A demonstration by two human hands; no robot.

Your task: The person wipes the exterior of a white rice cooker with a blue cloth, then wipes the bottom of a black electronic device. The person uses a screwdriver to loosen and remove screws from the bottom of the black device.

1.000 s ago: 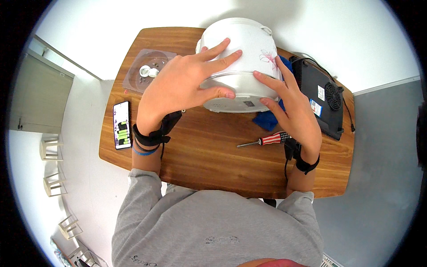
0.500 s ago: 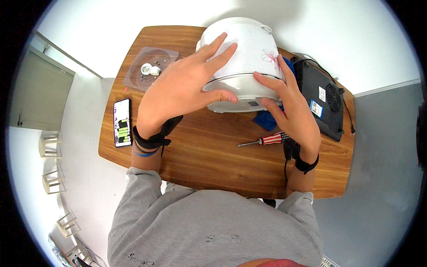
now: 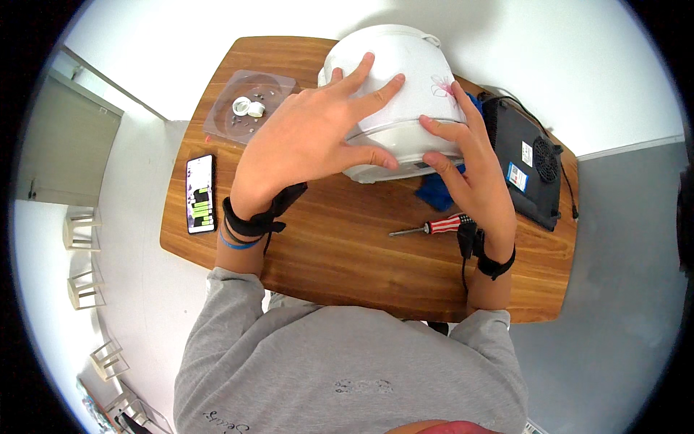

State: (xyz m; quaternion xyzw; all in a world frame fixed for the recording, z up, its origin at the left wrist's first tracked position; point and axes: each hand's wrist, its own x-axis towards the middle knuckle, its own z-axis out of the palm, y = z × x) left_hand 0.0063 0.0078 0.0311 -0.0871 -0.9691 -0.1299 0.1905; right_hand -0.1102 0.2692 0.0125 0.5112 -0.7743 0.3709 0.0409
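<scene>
A white rice cooker point(image 3: 405, 87) with a pink flower print sits at the far middle of the wooden table, between my two hands. My left hand point(image 3: 314, 134) rests on its left side, fingers spread over the body and thumb near the lower rim. At its right side, my right hand point(image 3: 466, 155) has its fingertips against the body and its thumb by the rim. Both hands hold the cooker from opposite sides. Its underside and far side are hidden. A screwdriver point(image 3: 434, 226) with a red-and-white striped handle lies near my right wrist.
A clear plastic tray point(image 3: 220, 119) with small screws and white round parts stands at the far left. Nearer lies a phone point(image 3: 201, 194), its screen lit. On the right are a black laptop cooling pad point(image 3: 524, 181) with a cable and a blue cloth point(image 3: 431, 195).
My left hand has shifted slightly right across the cooker, fingers still spread. The cooker has turned a little, its flower print moving slightly right. My right hand keeps nearly the same place.
</scene>
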